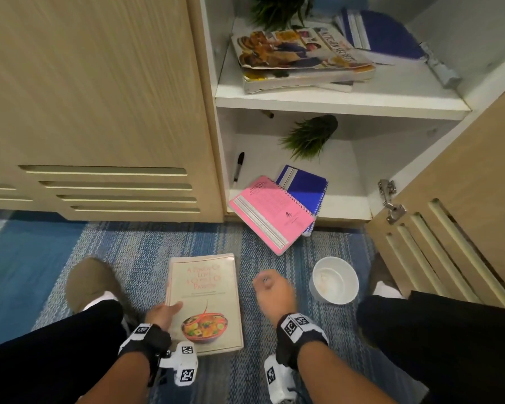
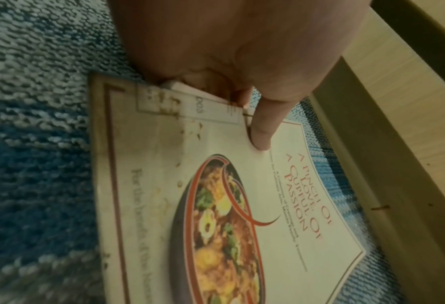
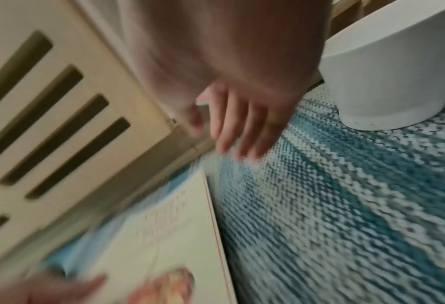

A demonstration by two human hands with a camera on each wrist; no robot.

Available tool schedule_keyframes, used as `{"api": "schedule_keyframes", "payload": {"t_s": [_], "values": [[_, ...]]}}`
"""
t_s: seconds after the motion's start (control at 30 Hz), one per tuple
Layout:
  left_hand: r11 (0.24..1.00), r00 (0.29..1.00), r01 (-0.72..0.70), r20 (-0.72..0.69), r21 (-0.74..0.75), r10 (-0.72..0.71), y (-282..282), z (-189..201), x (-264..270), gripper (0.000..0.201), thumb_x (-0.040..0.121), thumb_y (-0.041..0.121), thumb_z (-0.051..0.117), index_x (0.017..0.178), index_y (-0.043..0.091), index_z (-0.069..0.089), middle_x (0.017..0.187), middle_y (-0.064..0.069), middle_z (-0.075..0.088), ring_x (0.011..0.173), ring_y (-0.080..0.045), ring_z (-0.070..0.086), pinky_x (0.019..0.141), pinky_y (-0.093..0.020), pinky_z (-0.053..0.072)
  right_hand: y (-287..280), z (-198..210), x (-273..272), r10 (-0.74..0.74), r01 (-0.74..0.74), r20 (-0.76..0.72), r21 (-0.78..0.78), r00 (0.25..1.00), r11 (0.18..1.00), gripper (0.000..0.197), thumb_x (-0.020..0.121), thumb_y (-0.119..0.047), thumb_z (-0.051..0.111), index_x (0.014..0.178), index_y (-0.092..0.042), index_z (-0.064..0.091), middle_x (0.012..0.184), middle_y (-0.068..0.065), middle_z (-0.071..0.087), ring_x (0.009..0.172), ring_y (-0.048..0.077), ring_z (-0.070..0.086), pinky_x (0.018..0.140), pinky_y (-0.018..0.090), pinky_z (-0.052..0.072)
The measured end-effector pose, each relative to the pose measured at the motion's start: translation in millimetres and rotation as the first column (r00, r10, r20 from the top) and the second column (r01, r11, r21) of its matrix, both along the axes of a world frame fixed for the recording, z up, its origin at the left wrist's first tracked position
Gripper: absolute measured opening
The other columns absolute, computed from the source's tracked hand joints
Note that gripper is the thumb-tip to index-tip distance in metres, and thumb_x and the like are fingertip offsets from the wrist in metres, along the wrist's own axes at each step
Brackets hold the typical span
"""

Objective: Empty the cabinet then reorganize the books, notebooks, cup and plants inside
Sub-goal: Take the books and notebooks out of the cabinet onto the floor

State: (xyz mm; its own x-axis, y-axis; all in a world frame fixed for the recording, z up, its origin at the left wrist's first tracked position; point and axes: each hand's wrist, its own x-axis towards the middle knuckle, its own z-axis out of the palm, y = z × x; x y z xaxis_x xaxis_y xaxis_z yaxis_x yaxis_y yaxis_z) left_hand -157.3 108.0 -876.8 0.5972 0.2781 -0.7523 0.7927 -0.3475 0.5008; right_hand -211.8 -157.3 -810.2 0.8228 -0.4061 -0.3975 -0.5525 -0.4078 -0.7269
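Note:
A cream cookbook [image 1: 206, 301] with a bowl of food on its cover lies on the blue carpet between my knees. My left hand [image 1: 169, 309] grips its left edge: the thumb [image 2: 261, 131] lies on the cover [image 2: 242, 205] and the fingers curl under the edge. My right hand [image 1: 267, 284] hovers empty beside the book's right side, its fingers [image 3: 232, 135] hanging loose and blurred. A white cup [image 1: 335, 279] stands on the carpet just right of that hand. A pink notebook [image 1: 271, 212] and a blue notebook [image 1: 303, 186] overhang the cabinet's bottom shelf.
The bottom shelf also holds a tipped plant [image 1: 311, 135] and a black marker [image 1: 239, 166]. On the upper shelf are a stack of cookbooks [image 1: 301, 58], blue notebooks [image 1: 382, 36] and another plant [image 1: 277, 10]. The open door [image 1: 464, 228] stands at right, my shoes either side.

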Motion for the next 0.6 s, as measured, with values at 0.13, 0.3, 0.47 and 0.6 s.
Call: {"api": "schedule_keyframes", "payload": {"t_s": [0.13, 0.3, 0.47, 0.6], "values": [[0.974, 1.000, 0.010, 0.025, 0.226, -0.016, -1.1, 25.1, 4.6, 0.038, 0.086, 0.013, 0.072, 0.117, -0.009, 0.063, 0.122, -0.029, 0.063, 0.107, -0.039, 0.061, 0.089, -0.038, 0.046, -35.0, 33.7, 44.6, -0.545, 0.548, 0.379, 0.110, 0.748, 0.829, 0.039, 0.082, -0.029, 0.078, 0.109, -0.019, 0.051, 0.101, 0.006, 0.058, 0.093, 0.027, 0.059, 0.083, 0.042, 0.049], [0.864, 0.955, 0.235, 0.062, 0.445, -0.291, -29.5, 54.6, 30.0, 0.074, 0.081, 0.031, 0.070, 0.146, 0.013, 0.038, 0.144, -0.024, 0.044, 0.131, -0.042, 0.042, 0.109, -0.046, 0.035, -81.0, 27.4, 99.6, -0.764, 0.671, -0.091, 0.553, 0.638, 0.495, 0.112, 0.063, -0.017, 0.091, 0.151, -0.023, 0.023, 0.132, 0.014, 0.059, 0.111, 0.032, 0.065, 0.099, 0.055, 0.052], [0.938, 0.910, 0.223, 0.287, 0.265, -0.298, -72.0, 82.0, 53.6, 0.049, 0.088, 0.021, 0.067, 0.136, 0.015, 0.053, 0.138, -0.012, 0.053, 0.128, -0.036, 0.049, 0.106, -0.040, 0.038, -86.8, 32.3, 104.6, -0.670, 0.536, -0.082, 0.673, 0.738, 0.509, 0.046, 0.084, 0.001, 0.074, 0.126, -0.006, 0.056, 0.118, 0.016, 0.071, 0.091, 0.028, 0.073, 0.058, 0.035, 0.059], [0.981, 0.950, 0.128, 0.302, -0.145, -0.079, -100.9, 101.3, 55.7, 0.011, 0.090, 0.017, 0.067, 0.100, 0.019, 0.066, 0.119, -0.012, 0.066, 0.118, -0.034, 0.058, 0.098, -0.041, 0.046, -65.8, 33.4, 75.0, -0.601, 0.413, -0.040, 0.762, 0.798, 0.498, 0.032, 0.099, -0.009, 0.060, 0.128, -0.019, 0.057, 0.123, 0.010, 0.069, 0.100, 0.028, 0.070, 0.064, 0.038, 0.061]]}}
